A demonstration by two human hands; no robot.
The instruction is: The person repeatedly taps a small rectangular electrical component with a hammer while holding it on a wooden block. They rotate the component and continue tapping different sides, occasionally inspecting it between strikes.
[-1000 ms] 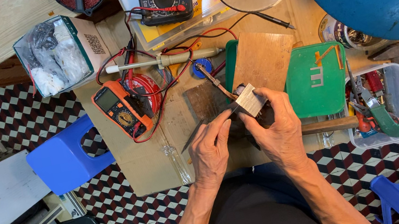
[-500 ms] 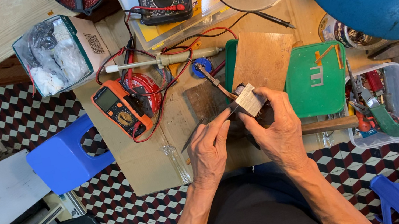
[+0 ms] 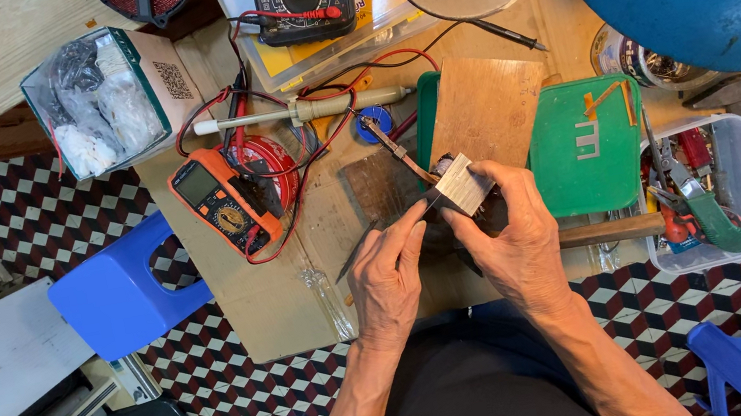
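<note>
Both hands are pinching the same small silvery block (image 3: 465, 184) over the middle of the worktop (image 3: 294, 292), left hand (image 3: 390, 276) gripping its near-left corner, right hand (image 3: 518, 248) closed around its right side, orange multimeter (image 3: 221, 201) off left.

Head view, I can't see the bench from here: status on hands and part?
Left hand and right hand both pinch small pale block. Block held above cardboard mat. Tweezers just behind it.
</note>
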